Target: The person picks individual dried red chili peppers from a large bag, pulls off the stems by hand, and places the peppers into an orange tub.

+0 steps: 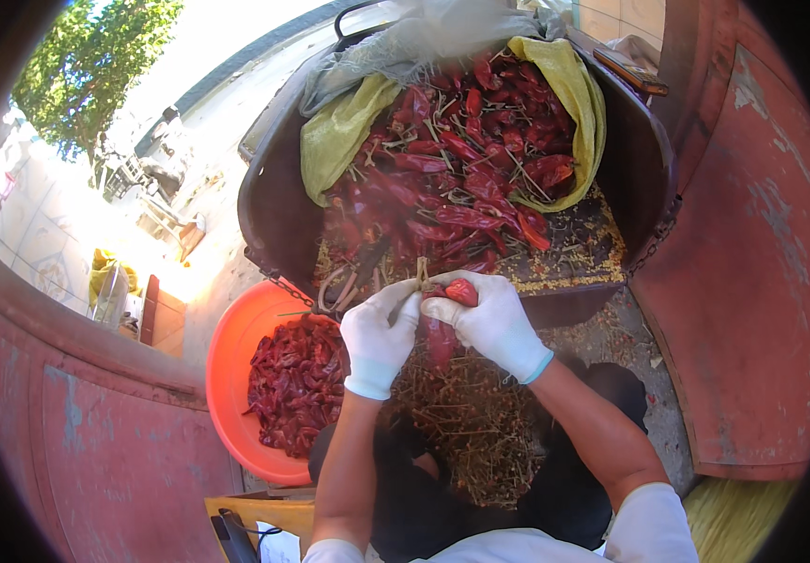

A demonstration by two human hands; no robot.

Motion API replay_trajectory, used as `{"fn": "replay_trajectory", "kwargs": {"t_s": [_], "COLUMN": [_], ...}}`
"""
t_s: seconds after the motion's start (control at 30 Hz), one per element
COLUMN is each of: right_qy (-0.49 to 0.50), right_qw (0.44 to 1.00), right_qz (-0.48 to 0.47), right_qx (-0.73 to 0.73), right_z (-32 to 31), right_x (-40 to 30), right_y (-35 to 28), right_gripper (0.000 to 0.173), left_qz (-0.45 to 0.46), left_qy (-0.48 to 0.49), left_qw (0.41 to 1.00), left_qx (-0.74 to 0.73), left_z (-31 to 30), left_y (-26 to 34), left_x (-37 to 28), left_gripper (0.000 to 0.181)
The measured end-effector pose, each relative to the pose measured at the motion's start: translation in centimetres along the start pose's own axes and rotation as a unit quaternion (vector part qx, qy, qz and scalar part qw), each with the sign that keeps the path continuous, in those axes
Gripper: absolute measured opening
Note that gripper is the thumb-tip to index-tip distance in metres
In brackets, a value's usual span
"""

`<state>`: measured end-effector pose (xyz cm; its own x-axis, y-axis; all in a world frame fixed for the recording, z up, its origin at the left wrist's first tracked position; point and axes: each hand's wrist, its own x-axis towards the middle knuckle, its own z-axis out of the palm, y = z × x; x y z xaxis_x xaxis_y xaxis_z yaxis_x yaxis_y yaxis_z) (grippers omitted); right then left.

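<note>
Both hands wear white gloves with pale blue cuffs and meet in front of the cart's edge. My left hand (382, 331) pinches the dry stems of some dried red chili peppers (440, 338). Around the pepper bodies, just to the right, my right hand (493, 317) is closed, with one pepper's rounded end showing above its thumb. Beyond the hands, a yellow woven sack (341, 134) lies open with a heap of dried red peppers (461, 162) spilling from it. Scissors-like handles (338, 288) lie near the left hand, partly hidden.
An orange plastic basin (225, 380) at the left holds stemless-looking red pepper pieces. The sack rests in a dark cart bed (278, 190) with chains at its sides and scattered yellow seeds. Stems (489, 429) cover the ground between the legs. Red metal doors (750, 281) stand at both sides.
</note>
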<state>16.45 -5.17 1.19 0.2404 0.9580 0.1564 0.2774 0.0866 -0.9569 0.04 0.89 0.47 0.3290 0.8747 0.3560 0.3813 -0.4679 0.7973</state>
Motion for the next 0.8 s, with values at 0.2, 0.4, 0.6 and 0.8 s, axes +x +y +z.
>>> {"fn": "replay_trajectory", "kwargs": {"t_s": [0.2,0.4,0.6,0.8], "right_qy": [0.087,0.104,0.105,0.133], "right_qw": [0.938,0.9,0.906,0.885], "right_qz": [-0.188,-0.264,-0.242,-0.245], "right_qx": [-0.277,-0.331,-0.332,-0.372], "right_z": [-0.6,-0.6,-0.6,-0.3], "right_x": [-0.8,-1.4,-1.8,-1.6], "right_y": [0.7,0.9,1.0,0.3], "right_gripper": [0.036,0.044,0.049,0.046], "left_qz": [0.009,0.199,0.11,-0.088], "left_qy": [0.014,0.018,-0.02,0.043], "left_qw": [1.0,0.964,0.992,0.972], "left_qx": [-0.01,0.175,0.063,-0.215], "left_z": [-1.7,-0.6,-0.4,1.4], "left_y": [0.5,1.3,1.4,2.3], "left_x": [0.4,0.2,-0.1,-0.8], "left_gripper": [0.034,0.028,0.018,0.023]}}
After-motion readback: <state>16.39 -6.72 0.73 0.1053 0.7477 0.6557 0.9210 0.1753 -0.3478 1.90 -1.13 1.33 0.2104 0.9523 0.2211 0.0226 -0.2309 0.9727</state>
